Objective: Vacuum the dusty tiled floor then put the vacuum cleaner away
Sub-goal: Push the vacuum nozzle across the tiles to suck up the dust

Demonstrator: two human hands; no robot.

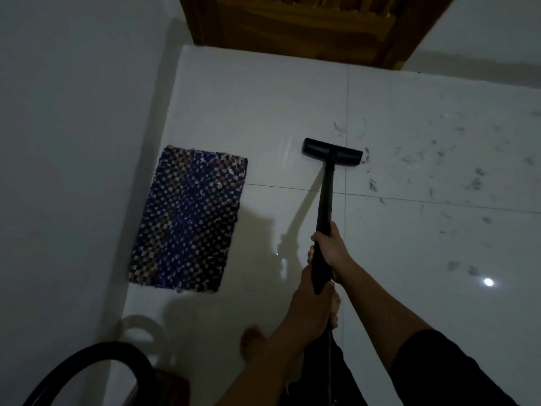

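White glossy tiled floor (409,288) fills most of the view, with dust and hair clumps (474,183) scattered across its right side. Wooden door (307,27) stands at the far edge. Blue checked mat (190,218) lies flat by the left wall. Black hose (87,364) loops at the lower left. Vacuum wand (325,200) slants down to its floor head (333,152), which rests on the tiles just left of the dust. Right hand (332,247) has its grip closed around the wand; left hand (307,291) is closed on it lower down. Bare foot (251,341) stands on the floor
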